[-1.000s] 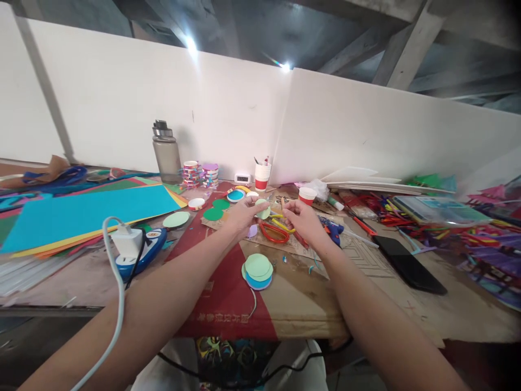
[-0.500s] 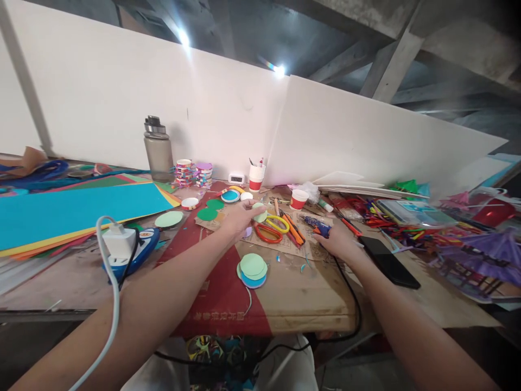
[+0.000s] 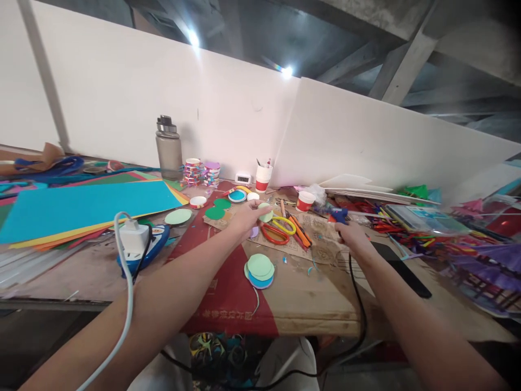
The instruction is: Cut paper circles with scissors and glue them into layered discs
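Observation:
Between the fingers of my left hand (image 3: pixel 249 216) is a pale green paper disc (image 3: pixel 266 213), held above the brown paper on the table. My right hand (image 3: pixel 350 237) is wrapped round a blue glue gun (image 3: pixel 338 215), raised a little off the table, its black cable hanging down toward the table's front edge. Scissors with red and yellow handles (image 3: pixel 275 233) lie between my hands, beside an orange utility knife (image 3: pixel 300 230). Nearer to me is a small pile of pale green discs (image 3: pixel 260 266) with a blue disc (image 3: pixel 261 282) under them.
Left stand a power strip (image 3: pixel 159 244) with a white plug and coloured sheets (image 3: pixel 89 209). A bottle (image 3: pixel 168 152), paper cups (image 3: pixel 305 201) and a small clock (image 3: pixel 243 178) stand along the back. A phone (image 3: pixel 401 269) and purple paper umbrellas (image 3: pixel 480 266) lie right.
My right hand has lifted the glue gun off the table. My left hand keeps the pale green disc in nearly the same place. The view has shifted slightly left.

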